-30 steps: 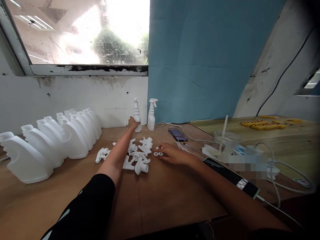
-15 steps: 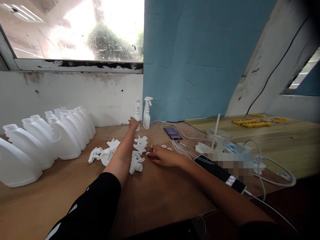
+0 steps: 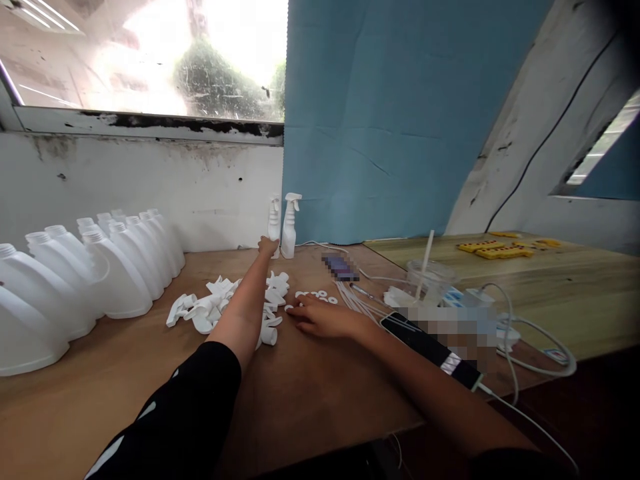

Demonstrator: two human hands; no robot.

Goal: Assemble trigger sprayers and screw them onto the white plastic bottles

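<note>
Our left hand [image 3: 269, 247] is at a spray bottle [image 3: 274, 223], grip unclear; our right hand [image 3: 325, 317] is loosely spread by rings [image 3: 333, 299], probably bunched for reach.

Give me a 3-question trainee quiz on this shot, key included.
1. Which hand is at the spray bottles?
2. True or false: the jugs stand with uncapped necks.
3. Pick one. The fingers of the right hand are nearest to: (a) rings, (b) the cup, (c) the window.

Key: 1. The left hand. 2. True. 3. a.
</note>
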